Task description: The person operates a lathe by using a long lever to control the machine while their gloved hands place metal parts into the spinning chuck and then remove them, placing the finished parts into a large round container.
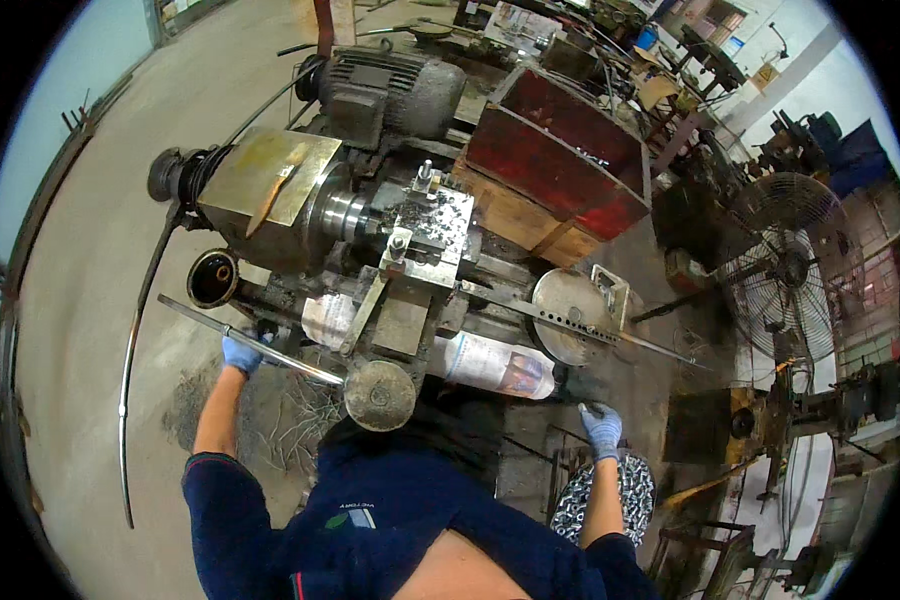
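My left hand (242,353), in a light-blue glove, is closed at the left front of a lathe, right beside a long metal bar (260,345). What its fingers grip is hidden by the bar and a dark part of the machine. My right hand (602,431), gloved too, is held out to the right of the lathe with bent fingers; anything between them is too small to make out. Below it, by my right forearm, is a heap of small shiny metal parts (633,490). In the lathe's middle are the bright chuck (346,216) and the chip-covered tool post (438,225).
An orange-handled tool (266,203) lies on the headstock. Behind stand a motor (395,92) and a red box (560,150) on a wooden crate. A large fan (790,268) stands at right. A round handle (380,395) juts toward me. Metal shavings (300,430) litter the floor.
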Motion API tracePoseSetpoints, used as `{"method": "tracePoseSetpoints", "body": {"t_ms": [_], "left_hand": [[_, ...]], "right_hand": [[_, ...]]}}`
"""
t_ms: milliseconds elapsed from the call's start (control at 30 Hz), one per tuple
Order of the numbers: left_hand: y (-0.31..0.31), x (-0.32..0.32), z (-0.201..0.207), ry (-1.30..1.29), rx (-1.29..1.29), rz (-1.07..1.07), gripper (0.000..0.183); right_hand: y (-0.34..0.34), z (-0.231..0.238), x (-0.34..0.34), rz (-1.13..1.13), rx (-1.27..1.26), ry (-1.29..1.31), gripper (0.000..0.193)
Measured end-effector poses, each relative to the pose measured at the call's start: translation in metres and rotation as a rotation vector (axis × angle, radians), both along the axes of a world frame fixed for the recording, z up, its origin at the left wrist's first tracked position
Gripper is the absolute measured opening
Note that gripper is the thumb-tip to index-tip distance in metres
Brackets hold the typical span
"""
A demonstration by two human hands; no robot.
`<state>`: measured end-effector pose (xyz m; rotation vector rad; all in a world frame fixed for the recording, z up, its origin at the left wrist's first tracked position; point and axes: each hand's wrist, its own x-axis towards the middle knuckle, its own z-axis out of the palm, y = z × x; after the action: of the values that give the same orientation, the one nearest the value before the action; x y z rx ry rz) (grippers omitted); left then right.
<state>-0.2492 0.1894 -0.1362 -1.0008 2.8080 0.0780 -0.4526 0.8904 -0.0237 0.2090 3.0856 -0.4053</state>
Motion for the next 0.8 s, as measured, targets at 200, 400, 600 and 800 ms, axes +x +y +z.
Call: {"method": "tracePoseSetpoints", "body": {"t_ms": [200,400,600,800], "left_hand": [[-0.006,0.055,-0.125,0.190,-0.362,-0.071,0.032],[0.003,0.015,0.002,-0.030,0.089,-0.024,0.032],[-0.044,0.050,-0.001,0.093,0.230,0.068,0.036],[-0.099,0.128,0.176,0.796,0.028,0.248,0.033]], "right_hand": [[-0.033,0.025,-0.005,0.090,-0.212,0.023,0.042],[-0.109,0.122,-0.037,0.364,-0.225,0.252,0.030],[-0.279,0.198,-0.050,0.862,-0.394,0.311,0.031],[-0.438,0.200,-0.050,1.264,0.016,0.295,0.047]]}}
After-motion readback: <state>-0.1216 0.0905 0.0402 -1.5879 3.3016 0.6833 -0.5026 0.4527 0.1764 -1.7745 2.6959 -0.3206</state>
